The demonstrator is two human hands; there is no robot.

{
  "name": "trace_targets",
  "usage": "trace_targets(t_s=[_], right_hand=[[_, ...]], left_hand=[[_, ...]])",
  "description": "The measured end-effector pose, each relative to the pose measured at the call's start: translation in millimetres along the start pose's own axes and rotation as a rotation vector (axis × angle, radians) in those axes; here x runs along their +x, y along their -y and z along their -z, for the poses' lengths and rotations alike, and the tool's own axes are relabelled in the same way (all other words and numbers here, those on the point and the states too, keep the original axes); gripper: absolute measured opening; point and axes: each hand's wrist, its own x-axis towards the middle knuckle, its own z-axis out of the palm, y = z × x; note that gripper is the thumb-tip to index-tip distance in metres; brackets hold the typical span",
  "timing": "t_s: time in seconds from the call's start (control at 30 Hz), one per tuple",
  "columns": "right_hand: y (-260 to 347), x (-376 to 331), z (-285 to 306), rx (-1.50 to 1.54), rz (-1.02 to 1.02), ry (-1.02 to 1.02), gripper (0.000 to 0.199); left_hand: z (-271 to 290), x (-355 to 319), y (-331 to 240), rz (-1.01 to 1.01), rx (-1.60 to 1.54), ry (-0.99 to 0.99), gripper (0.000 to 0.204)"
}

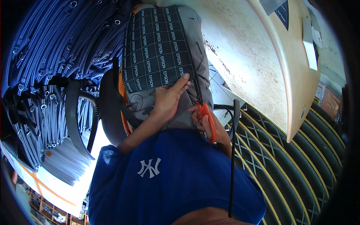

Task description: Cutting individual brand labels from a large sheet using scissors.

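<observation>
Head view: my right hand has its grip clamped on the orange-handled scissors, blades running up from it along the edge of the dark grid-printed fabric sheet. My left hand, just beside it, lies flat with fingers apart, pinning that sheet to the grey cloth. Risk: the left thumb sits beside the blades and could be nicked; slack fabric could skew the cut.

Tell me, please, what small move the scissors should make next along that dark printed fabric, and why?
Probably one more short snip forward: the right hand has the orange-handled scissors with blades along the dark printed fabric edge, and the left hand presses it flat beside them.
</observation>
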Motion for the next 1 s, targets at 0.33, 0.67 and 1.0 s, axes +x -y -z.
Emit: trace_targets(t_s=[0.33, 0.67, 1.0], right_hand=[[-3.5, 4.3, -4.1, 0.045, -0.019, -0.013, 0.063], [-3.7, 4.4, -3.1, 0.076, -0.007, -0.016, 0.064], [3.5, 6.5, -6.0, 0.079, -0.087, -0.058, 0.061]], left_hand=[[0.4, -3.0, 1.5, 0.042, -0.070, 0.022, 0.015], [0.3, 1.6, 2.2, 0.040, -0.092, 0.034, 0.016], [4.0, 1.5, 4.5, 0.060, -0.086, 0.049, 0.015]])
